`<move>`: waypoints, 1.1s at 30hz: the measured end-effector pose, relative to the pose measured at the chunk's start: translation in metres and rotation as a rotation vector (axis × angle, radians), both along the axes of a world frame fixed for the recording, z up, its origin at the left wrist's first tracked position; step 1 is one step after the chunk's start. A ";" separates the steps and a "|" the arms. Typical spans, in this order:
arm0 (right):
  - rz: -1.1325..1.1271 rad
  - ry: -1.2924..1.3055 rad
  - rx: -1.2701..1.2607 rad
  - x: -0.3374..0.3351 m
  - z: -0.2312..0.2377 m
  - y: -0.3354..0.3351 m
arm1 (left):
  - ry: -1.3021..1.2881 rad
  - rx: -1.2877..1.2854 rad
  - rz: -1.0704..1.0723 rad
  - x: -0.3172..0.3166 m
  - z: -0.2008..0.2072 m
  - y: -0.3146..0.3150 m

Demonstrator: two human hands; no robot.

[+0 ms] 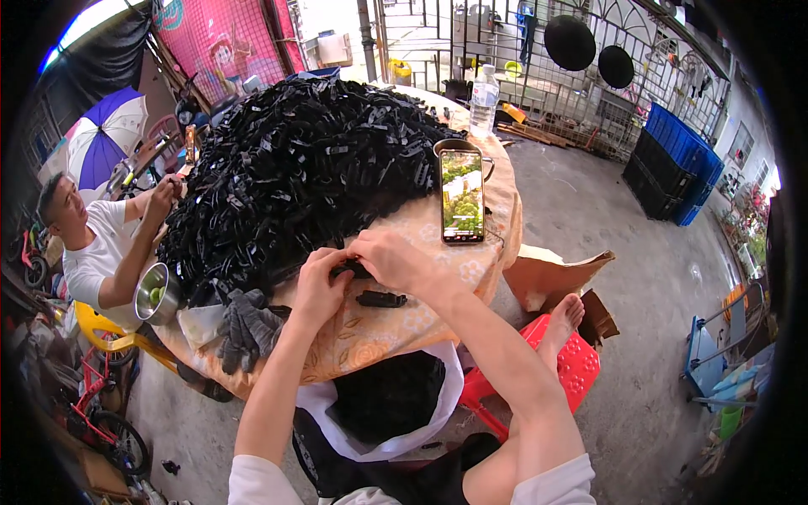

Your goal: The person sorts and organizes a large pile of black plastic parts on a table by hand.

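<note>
My left hand [318,284] and my right hand [389,257] meet over the near edge of the table, fingers closed on a small black plastic part [357,268] that they mostly hide. Just below them on the flowered tablecloth [404,324] lies another black plastic part [380,300]. A large heap of similar black parts [303,151] covers the table beyond my hands. Under the table edge, an open white sack [452,383] contains a dark mass of black pieces. Dark grey gloves [248,330] rest left of my left forearm.
A phone [462,198] leans upright against a cup, near a water bottle [484,101]. At the left sits a person [105,244] in a white shirt, hands at the heap, beside a metal bowl [158,295]. A red stool [581,366] and cardboard [555,278] are to the right.
</note>
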State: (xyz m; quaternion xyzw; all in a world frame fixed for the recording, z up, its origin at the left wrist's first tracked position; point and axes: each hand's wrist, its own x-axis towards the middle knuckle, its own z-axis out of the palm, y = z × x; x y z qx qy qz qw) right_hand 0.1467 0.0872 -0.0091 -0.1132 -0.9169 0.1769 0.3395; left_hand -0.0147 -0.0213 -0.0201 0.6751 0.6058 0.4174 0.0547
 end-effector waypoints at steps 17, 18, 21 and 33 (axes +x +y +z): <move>-0.027 -0.003 -0.422 0.005 0.010 -0.007 | -0.077 0.016 0.084 0.009 0.011 -0.003; 0.013 -0.043 -0.407 0.005 0.010 -0.006 | -0.098 -0.005 0.093 0.008 0.011 -0.003; 0.056 -0.108 -0.365 0.007 0.011 -0.007 | -0.073 -0.009 0.094 0.007 0.011 -0.004; -0.073 0.046 -0.134 0.003 -0.002 -0.022 | -0.052 -0.023 0.079 0.009 0.018 -0.014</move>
